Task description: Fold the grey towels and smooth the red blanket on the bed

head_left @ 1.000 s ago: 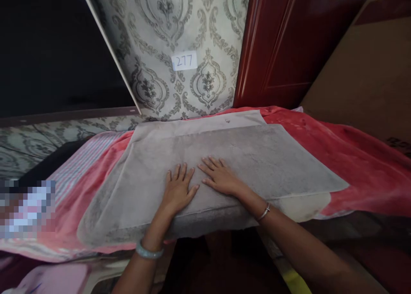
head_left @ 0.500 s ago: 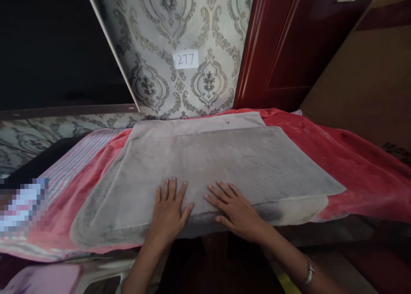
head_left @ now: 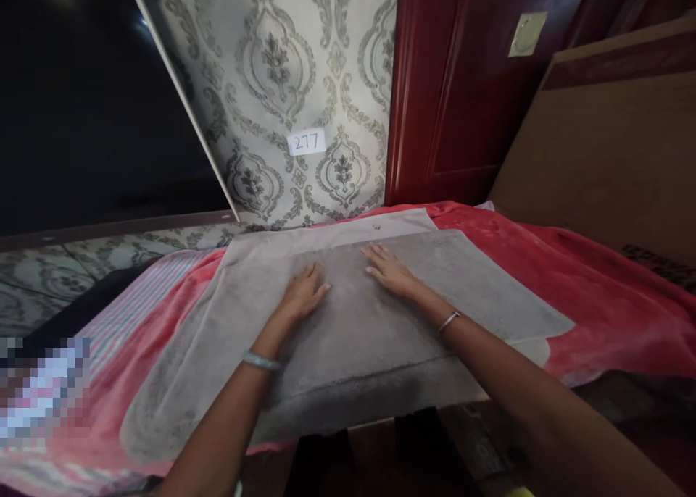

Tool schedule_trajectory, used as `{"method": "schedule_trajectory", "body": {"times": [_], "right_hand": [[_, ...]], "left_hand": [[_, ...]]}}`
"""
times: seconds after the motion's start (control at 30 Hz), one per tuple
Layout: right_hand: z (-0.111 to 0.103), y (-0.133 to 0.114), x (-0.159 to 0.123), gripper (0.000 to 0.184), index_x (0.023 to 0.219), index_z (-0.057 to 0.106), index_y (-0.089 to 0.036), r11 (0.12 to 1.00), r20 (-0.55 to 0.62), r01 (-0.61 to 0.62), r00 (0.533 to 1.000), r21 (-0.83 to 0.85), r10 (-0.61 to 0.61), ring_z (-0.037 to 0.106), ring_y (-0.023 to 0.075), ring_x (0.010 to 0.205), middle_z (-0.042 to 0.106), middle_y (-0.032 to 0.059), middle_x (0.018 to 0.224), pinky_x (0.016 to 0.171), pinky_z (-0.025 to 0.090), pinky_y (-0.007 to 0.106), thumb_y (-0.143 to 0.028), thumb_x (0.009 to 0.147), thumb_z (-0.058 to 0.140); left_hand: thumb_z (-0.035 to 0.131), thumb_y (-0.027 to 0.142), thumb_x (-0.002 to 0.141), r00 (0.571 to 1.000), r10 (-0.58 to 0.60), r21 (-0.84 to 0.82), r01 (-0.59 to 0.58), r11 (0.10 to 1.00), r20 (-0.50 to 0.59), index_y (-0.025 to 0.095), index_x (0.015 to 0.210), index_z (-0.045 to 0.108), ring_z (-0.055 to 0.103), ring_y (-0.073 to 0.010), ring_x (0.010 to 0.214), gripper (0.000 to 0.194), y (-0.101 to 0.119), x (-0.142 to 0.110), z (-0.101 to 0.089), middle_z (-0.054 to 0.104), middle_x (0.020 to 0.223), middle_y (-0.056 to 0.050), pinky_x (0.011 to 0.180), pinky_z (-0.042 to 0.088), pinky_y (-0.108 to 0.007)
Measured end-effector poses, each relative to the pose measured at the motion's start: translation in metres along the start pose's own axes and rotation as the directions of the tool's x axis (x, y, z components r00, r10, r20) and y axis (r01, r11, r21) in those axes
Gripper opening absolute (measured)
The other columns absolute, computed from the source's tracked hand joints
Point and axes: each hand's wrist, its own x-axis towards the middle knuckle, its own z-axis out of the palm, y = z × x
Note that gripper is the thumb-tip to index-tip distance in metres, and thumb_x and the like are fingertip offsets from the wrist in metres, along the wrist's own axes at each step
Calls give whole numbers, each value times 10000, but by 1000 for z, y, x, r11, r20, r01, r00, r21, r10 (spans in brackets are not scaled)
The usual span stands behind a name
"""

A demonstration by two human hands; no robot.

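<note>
A grey plush towel (head_left: 478, 287), folded so a top layer lies over a lighter under layer, is spread on a red blanket (head_left: 598, 294). My left hand (head_left: 301, 294) lies flat on the towel's far part, fingers stretched out, holding nothing. My right hand (head_left: 388, 269) rests flat beside it, a little further right and closer to the towel's far fold edge, fingers also extended. Each wrist wears a bangle. Both forearms reach across the towel's near half.
A striped cloth (head_left: 135, 294) lies left of the towel under the blanket's edge. Behind stand a patterned wall with a paper label "277" (head_left: 306, 142), a dark screen (head_left: 92, 113) at left, a red door (head_left: 451, 98), and a brown board (head_left: 603, 142) at right.
Both hands slid from the towel's near edge forward to its far part, staying flat on it. The view shifted, so the wall and label sit lower in the picture.
</note>
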Motion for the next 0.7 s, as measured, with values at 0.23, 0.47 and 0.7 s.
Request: {"method": "schedule_trajectory", "body": {"times": [0.23, 0.47, 0.7], "right_hand": [[26, 1, -3, 578, 1584, 316, -293, 992, 119, -19, 992, -128, 34, 148, 301, 1522, 209, 56, 1656, 1193, 179, 589, -485, 1040, 296], [18, -2, -23, 623, 1579, 314, -321, 993, 189, 108, 977, -43, -98, 132, 358, 1517, 194, 77, 1656, 1172, 148, 659, -570, 1012, 386], [5, -28, -127, 657, 1573, 307, -351, 948, 261, 268, 916, 170, -306, 92, 313, 1529, 230, 37, 1648, 1203, 92, 624, -628, 992, 438]], "left_hand": [[372, 488, 994, 999, 24, 130, -28, 991, 33, 284, 1566, 317, 199, -319, 1529, 610, 16, 20, 40, 265, 1651, -60, 1214, 188, -605], [365, 478, 997, 998, 57, 113, -56, 992, -3, 262, 1560, 340, 223, -329, 1521, 603, 9, 17, 42, 288, 1644, -75, 1209, 207, -600], [370, 445, 999, 998, 57, 128, -54, 990, -17, 239, 1552, 359, 241, -331, 1515, 591, 12, 16, 41, 312, 1633, -83, 1206, 220, -590]]}}
